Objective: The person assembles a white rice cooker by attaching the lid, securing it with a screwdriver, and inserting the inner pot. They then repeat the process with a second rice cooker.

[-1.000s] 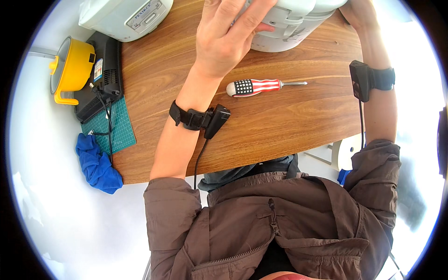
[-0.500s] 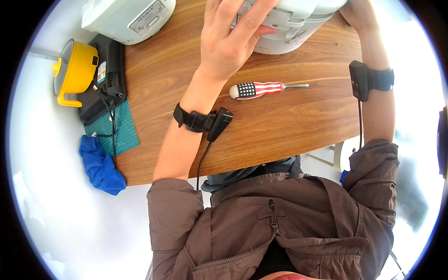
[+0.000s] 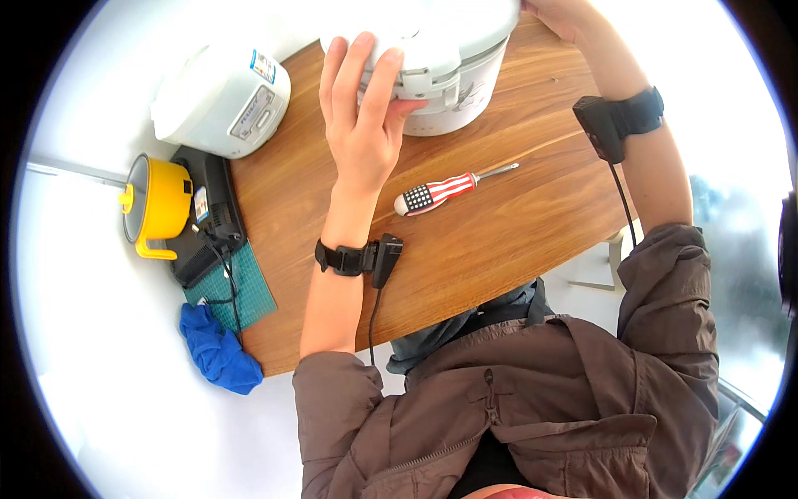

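Spanning the middle of the frame, the wooden surface (image 3: 499, 241) carries everything here. At the top centre stands a white rice cooker (image 3: 449, 58) with its lid down, and both hands are on it. The left hand (image 3: 363, 125) lies against its front-left side, fingers stretched up and flat on the lid, thumb beside the latch; its grip is spread, not closed round anything. The right hand (image 3: 561, 15) reaches the cooker's upper right edge at the top of the frame, mostly cut off, so whether its grip is spread or pressed together I cannot tell.

A second white rice cooker (image 3: 220, 100) sits in the upper left, apart from the first. Left of it, at the surface's edge, is a yellow pot (image 3: 158, 200) beside a black device (image 3: 208, 220). Below these lie a green cutting mat (image 3: 241, 291) and a blue cloth (image 3: 218, 353). A screwdriver (image 3: 440, 193) with a striped and starred handle lies at centre, just right of the left wrist, untouched.
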`<state>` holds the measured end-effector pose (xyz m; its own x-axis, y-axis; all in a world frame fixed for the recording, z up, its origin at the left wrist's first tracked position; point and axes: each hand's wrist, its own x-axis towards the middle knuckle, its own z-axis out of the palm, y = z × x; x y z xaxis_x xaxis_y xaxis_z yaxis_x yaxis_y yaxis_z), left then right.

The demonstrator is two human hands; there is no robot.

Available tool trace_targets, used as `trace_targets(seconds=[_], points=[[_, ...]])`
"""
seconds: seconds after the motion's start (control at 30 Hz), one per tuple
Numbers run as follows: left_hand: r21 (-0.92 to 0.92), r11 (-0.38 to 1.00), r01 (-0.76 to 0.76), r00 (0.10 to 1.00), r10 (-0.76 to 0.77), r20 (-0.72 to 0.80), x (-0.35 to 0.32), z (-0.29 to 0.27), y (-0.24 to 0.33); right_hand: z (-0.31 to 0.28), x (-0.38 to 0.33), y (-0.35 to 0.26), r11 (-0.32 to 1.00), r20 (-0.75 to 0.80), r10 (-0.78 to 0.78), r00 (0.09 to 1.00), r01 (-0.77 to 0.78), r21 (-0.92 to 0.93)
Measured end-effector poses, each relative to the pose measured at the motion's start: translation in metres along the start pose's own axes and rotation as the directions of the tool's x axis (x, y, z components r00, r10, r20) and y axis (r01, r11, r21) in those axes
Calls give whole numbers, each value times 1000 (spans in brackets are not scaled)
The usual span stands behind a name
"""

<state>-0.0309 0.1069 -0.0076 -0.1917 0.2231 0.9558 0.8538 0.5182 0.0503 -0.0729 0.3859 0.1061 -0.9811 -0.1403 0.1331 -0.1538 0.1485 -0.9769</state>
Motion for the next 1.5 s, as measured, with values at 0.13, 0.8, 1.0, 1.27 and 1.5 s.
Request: trace_targets(seconds=[0.13, 0.8, 1.0, 1.27, 1.5], points=[[5, 1000, -4, 1000, 4, 28, 4, 0, 3, -3, 7, -2, 945, -141, 10, 990, -55, -323], [42, 999, -33, 999, 32, 27, 2, -2, 1, 17, 9, 44, 950, -297, -280, 913, 218, -225], [-4, 1000, -22, 999, 22, 36, 6, -5, 0, 6, 17, 69, 947, -430, -312, 847, 311, -74], [-144, 984, 105, 993, -95, 72, 12, -24, -14, 36, -72, 57, 834, -644, -518, 563, 166, -526], [-57, 991, 120, 986, -113, 122, 13, -31, -24, 118, -154, 68, 351, 554, -447, 702, 708, -613]])
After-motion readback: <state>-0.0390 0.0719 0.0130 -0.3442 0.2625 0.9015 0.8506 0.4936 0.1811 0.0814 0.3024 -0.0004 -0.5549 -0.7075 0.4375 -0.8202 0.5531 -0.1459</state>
